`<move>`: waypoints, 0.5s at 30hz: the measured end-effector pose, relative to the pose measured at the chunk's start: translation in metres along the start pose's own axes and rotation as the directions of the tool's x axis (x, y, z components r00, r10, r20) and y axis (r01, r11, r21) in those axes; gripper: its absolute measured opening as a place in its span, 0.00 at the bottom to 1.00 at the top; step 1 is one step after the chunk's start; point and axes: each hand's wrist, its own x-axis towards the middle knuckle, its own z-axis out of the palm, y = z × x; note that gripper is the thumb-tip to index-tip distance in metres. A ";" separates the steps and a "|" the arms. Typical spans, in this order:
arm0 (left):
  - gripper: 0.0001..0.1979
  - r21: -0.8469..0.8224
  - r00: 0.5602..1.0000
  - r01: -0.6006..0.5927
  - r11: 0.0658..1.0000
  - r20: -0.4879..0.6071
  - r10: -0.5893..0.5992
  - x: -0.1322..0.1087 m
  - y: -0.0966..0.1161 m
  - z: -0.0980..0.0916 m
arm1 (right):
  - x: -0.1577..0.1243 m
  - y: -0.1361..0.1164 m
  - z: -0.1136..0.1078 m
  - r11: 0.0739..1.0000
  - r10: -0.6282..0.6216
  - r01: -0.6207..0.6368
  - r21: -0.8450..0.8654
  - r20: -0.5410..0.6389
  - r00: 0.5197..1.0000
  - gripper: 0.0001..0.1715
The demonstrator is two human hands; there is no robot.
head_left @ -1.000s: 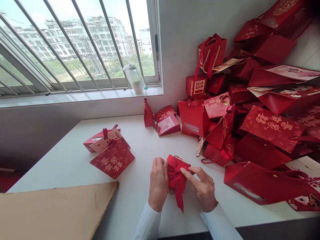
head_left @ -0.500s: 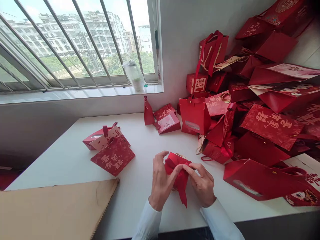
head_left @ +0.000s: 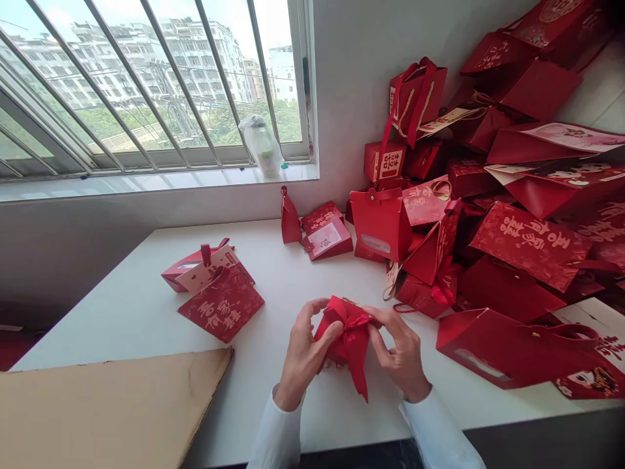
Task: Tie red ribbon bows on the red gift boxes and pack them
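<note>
left hand [head_left: 305, 355], right hand [head_left: 401, 348] together, clamped on red gift bag [head_left: 336, 342] | satin ribbon bow [head_left: 354, 322] formed, tail hanging loose | red bag pile [head_left: 525, 244] right

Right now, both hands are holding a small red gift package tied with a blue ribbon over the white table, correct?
No: the head view shows the ribbon is red, not blue. The rest stands: the left hand and right hand hold the small red gift package over the white table.
</note>
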 end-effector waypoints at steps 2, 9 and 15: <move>0.15 0.016 0.998 0.064 0.998 0.023 -0.064 0.002 0.002 -0.002 | 0.005 -0.003 -0.011 0.975 0.158 -0.165 0.149 0.057 0.986 0.20; 0.16 0.107 0.998 0.059 0.993 0.007 -0.060 0.009 0.011 0.000 | 0.030 -0.022 -0.024 0.869 0.494 -0.483 -0.108 0.150 0.856 0.25; 0.16 0.087 0.999 0.044 0.995 0.016 -0.046 0.005 0.012 -0.002 | 0.042 -0.029 -0.014 0.799 0.580 -0.503 -0.330 0.201 0.789 0.20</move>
